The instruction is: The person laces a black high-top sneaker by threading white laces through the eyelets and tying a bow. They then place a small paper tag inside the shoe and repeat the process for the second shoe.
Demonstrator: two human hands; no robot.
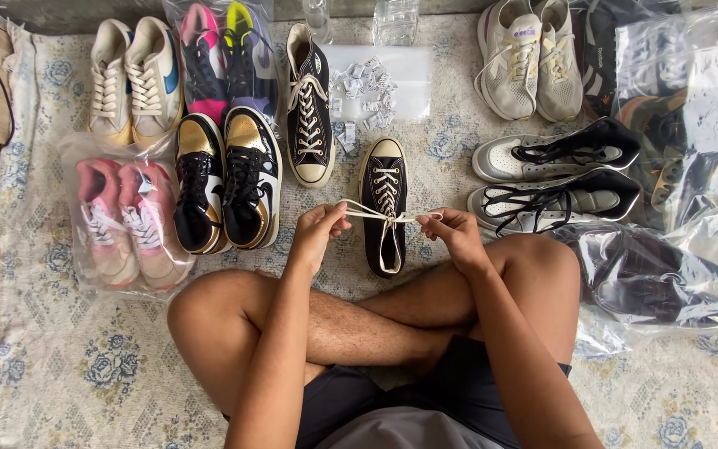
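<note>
A black high-top canvas sneaker [385,185] with a cream toe cap lies on the rug in front of my crossed legs, toe pointing away. My left hand [317,230] pinches the left end of its cream lace [365,213] and pulls it out sideways. On the other side, my right hand [452,233] grips the right end of the lace. Both lace ends are stretched taut across the shoe's top eyelets. Its matching black high-top [309,108] lies further away to the left, laced.
On the patterned rug [51,349], black-and-gold sneakers [226,179], bagged pink sneakers [122,216], white sneakers [133,79] and bagged colourful ones [226,54] lie left. Grey-black sneakers [554,179], white trainers [529,54] and plastic bags [675,274] are right. Small packets [367,91] sit behind.
</note>
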